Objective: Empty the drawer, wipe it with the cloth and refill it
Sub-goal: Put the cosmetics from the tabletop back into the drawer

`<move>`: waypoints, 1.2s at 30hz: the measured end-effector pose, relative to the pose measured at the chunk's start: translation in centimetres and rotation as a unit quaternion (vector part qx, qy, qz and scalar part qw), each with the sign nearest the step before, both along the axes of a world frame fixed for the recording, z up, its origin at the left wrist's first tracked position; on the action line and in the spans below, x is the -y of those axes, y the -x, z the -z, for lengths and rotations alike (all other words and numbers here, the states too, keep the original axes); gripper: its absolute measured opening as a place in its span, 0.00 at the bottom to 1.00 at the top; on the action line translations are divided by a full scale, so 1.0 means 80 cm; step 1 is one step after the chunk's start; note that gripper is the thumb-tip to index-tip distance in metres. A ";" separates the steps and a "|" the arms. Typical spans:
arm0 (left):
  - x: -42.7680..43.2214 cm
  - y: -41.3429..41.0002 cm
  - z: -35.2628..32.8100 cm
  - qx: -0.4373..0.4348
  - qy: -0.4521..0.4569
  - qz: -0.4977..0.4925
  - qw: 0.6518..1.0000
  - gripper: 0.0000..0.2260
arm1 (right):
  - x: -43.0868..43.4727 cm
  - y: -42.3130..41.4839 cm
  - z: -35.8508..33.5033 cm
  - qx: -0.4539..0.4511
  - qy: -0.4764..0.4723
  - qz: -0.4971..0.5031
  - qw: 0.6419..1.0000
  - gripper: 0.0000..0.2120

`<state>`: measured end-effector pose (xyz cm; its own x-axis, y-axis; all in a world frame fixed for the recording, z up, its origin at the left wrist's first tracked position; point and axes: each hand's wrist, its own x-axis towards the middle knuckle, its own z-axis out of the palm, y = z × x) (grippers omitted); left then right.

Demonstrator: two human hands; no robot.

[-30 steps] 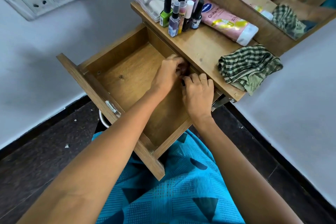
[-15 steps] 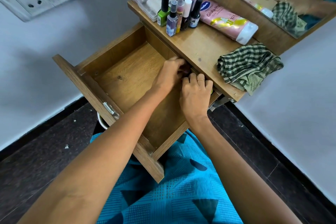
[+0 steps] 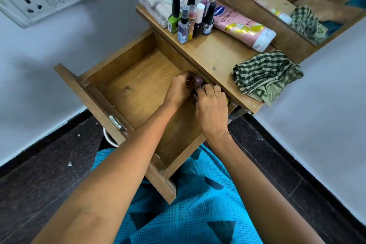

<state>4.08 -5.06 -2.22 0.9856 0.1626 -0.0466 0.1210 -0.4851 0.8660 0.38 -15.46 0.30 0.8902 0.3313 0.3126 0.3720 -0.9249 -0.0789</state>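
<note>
Head view: drawer (image 3: 136,93) pulled out, floor mostly bare wood grain with one dark knot, metal latch on its front. Left hand (image 3: 179,89) and right hand (image 3: 213,105) meet at its back right corner under the worktop (image 3: 213,59) edge, fingers curled tight around small bottles (image 3: 198,82), pink cap showing. Green checked cloth (image 3: 265,74) lies crumpled on the worktop's right end.

The wooden tabletop (image 3: 215,59) runs from upper centre down to centre right. At its upper end lies a clear plastic box (image 3: 147,5). Just beside it, a cluster of small bottles (image 3: 191,21) stands upright. A pink tube (image 3: 242,26) lies flat mid-tabletop. At the lower right end a crumpled checked cloth (image 3: 265,74) overhangs the edge.
</note>
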 end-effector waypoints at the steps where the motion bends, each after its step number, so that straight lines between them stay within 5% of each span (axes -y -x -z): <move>1: 0.000 0.000 0.001 -0.002 0.000 -0.001 1.000 0.08 | 0.000 0.000 -0.001 -0.004 -0.006 -0.002 1.000 0.11; 14: -0.008 0.007 -0.020 0.023 0.020 -0.023 0.999 0.09 | -0.008 -0.007 -0.044 -0.046 -0.134 -0.023 0.990 0.07; 24: -0.040 -0.009 -0.104 0.175 -0.003 -0.156 0.972 0.08 | -0.035 -0.081 -0.109 -0.057 -0.290 -0.027 0.955 0.10; 36: -0.065 -0.059 -0.144 0.202 -0.075 -0.116 0.970 0.16 | -0.068 -0.122 -0.130 -0.033 -0.223 -0.078 0.971 0.14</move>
<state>8.80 0.11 9.33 0.8547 0.3574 0.3764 -0.0917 -0.6097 0.7873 10.14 -10.01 10.73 0.8630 0.3085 0.4000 0.4853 -0.7263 -0.4869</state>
